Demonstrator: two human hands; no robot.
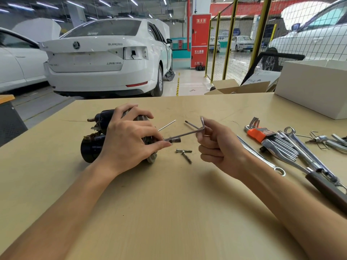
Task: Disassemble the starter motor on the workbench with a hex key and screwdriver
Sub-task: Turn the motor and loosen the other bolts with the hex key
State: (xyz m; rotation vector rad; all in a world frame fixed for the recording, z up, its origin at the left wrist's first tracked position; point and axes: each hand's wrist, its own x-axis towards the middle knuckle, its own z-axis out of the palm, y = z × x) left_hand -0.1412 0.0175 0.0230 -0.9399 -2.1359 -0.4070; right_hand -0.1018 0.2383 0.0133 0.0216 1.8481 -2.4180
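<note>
starter motor [93,147]: 1, left hand [127,141] grips it | hex key [195,131]: 1, right hand [216,145] pinches it | loose bolts [185,153]: 2

I see the dark starter motor [93,145] lying on its side on the workbench [169,212]; the bent hex key [189,133] points into its end.

I note a white sedan [105,59] parked beyond the desk [169,212], boot toward me, one tail lamp out. White box [315,91] on the desk's far right corner. Open cardboard carton [236,88] on the floor behind. Yellow-framed mesh fence [244,44] at right; red fire cabinet [200,40] beside it. Spanners [308,152] lie along the desk's right side.
</note>
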